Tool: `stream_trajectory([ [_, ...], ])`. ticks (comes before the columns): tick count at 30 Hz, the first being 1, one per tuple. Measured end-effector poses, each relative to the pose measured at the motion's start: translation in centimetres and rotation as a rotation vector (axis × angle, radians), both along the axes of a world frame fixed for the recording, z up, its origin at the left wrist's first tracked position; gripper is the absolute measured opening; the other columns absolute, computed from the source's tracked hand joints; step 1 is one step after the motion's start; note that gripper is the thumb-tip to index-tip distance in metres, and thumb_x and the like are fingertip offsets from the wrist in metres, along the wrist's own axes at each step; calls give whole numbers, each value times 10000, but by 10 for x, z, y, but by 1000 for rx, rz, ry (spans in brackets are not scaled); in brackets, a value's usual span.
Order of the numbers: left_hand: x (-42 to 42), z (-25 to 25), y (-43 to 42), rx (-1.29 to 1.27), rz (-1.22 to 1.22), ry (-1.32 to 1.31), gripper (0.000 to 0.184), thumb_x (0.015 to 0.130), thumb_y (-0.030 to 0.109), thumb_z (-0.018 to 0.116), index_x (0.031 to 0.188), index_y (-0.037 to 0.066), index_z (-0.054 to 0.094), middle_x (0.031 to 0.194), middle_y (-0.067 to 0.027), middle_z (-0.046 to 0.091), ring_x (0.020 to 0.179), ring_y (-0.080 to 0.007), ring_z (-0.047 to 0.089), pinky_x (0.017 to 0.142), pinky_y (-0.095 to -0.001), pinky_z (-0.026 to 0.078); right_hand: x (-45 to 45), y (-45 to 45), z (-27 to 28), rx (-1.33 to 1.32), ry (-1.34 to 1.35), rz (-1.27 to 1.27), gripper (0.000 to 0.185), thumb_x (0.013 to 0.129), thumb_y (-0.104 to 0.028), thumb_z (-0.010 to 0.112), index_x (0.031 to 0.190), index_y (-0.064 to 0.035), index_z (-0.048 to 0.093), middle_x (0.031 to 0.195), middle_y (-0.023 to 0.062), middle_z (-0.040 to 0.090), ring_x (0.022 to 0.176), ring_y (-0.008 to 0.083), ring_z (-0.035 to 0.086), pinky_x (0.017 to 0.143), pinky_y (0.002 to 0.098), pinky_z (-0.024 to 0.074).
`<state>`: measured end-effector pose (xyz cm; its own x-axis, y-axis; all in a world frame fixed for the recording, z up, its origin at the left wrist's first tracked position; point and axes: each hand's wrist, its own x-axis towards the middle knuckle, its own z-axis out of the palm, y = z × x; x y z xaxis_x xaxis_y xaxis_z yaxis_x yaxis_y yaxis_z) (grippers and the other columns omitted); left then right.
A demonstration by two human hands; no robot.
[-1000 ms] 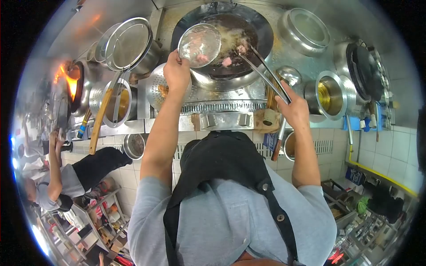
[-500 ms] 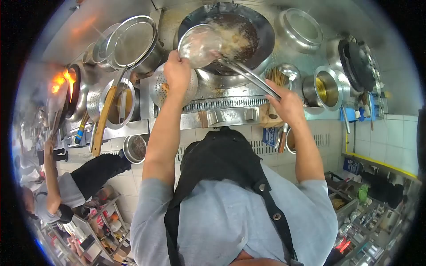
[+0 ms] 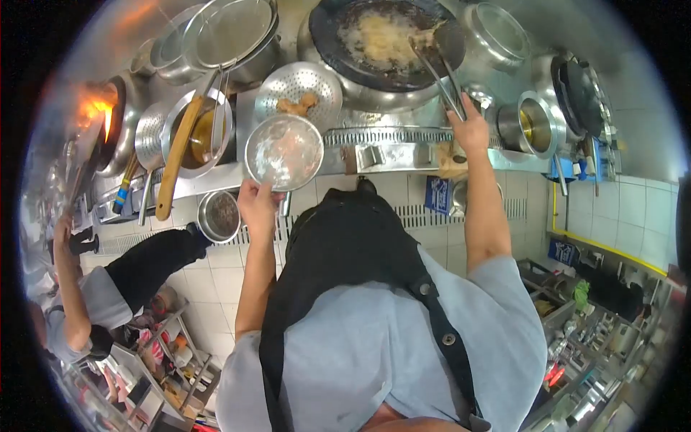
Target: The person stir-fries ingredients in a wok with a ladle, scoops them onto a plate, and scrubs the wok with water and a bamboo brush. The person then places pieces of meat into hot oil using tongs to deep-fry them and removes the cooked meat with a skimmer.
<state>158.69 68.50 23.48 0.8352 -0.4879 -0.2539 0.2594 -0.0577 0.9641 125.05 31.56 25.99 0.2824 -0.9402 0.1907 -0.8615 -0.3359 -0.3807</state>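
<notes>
My left hand (image 3: 259, 209) grips the rim of a metal bowl (image 3: 282, 147) smeared inside with whitish residue; the bowl is in front of the stove edge. My right hand (image 3: 470, 128) is wrapped round long metal tongs (image 3: 455, 81). Their tips reach into a black wok (image 3: 327, 45) at its right side, beside bubbling, foamy oil (image 3: 381, 36). Whether the tips hold anything I cannot tell. Left of the wok, a perforated strainer (image 3: 270, 90) carries a few browned fried pieces (image 3: 296, 106).
At left stand a pot under a mesh sieve (image 3: 229, 32), a pot with a wooden-handled tool (image 3: 176, 173), and a flame (image 3: 101, 111) near another person (image 3: 93, 302). A pot of yellow oil (image 3: 529, 126) stands right. A pan (image 3: 218, 216) is below the stove edge.
My left hand has drawn the bowl away from the wok, toward me and down. The tongs have moved right, from beside the bowl to the wok's right side. The view has shifted slightly.
</notes>
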Motion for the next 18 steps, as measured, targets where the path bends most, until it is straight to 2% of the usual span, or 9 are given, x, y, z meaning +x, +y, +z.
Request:
stream_trajectory([
  [2,4,-6,32,50,-8,43,141,919,30,630,839,6,517,729,-94,615,558,-171,642,544,-281,548,-1,31,17,-62,-80,-26,731,855,-446,747,1517,-266,495,1119,225,733,1013,437,692,884,464,538],
  [3,8,-8,48,78,-11,64,135,923,26,627,842,6,521,730,-95,616,555,-166,637,546,-276,553,6,74,50,67,-188,-84,729,879,-394,760,1527,-206,486,1122,231,732,999,360,723,880,413,542],
  [5,17,-10,66,41,39,68,119,913,15,627,850,7,527,730,-93,617,547,-165,628,543,-270,547,-15,133,46,57,-320,-61,757,889,-289,784,1541,-98,450,1165,208,731,970,248,721,854,364,542],
  [7,24,-14,82,-9,82,107,110,904,19,627,851,11,531,723,-90,613,539,-168,619,542,-271,542,-47,186,23,53,-320,-66,825,845,-228,821,1549,-57,427,1310,141,676,820,131,567,775,281,508],
  [10,49,-33,106,-1,130,150,114,905,41,629,851,13,533,712,-81,599,539,-173,615,545,-282,549,-41,242,10,255,-335,-192,863,841,-236,833,1550,-11,395,1349,199,657,1053,186,674,896,329,525],
  [12,59,-46,111,21,139,163,117,902,55,637,853,14,540,699,-67,579,546,-175,615,549,-289,557,-31,247,-5,342,-237,-235,881,822,-248,843,1547,-12,401,1337,212,659,1071,201,681,915,332,521],
  [13,64,-53,110,18,136,171,116,901,54,640,853,14,542,702,-67,580,548,-176,616,547,-289,556,-30,234,-33,167,-165,-121,925,788,-288,860,1544,-11,404,1292,215,681,1056,263,706,918,354,531],
  [15,72,-73,106,-7,132,217,121,896,47,650,845,11,546,727,-80,602,548,-188,618,541,-293,557,14,205,-21,419,-94,-252,939,779,-370,850,1529,-7,417,1280,255,673,1100,345,696,944,407,534],
  [18,79,-95,83,40,116,241,119,918,48,647,879,2,545,761,-101,628,588,-210,650,563,-299,568,33,147,-60,260,83,-150,964,777,-460,824,1518,4,417,1288,300,648,1164,423,653,988,469,515],
])
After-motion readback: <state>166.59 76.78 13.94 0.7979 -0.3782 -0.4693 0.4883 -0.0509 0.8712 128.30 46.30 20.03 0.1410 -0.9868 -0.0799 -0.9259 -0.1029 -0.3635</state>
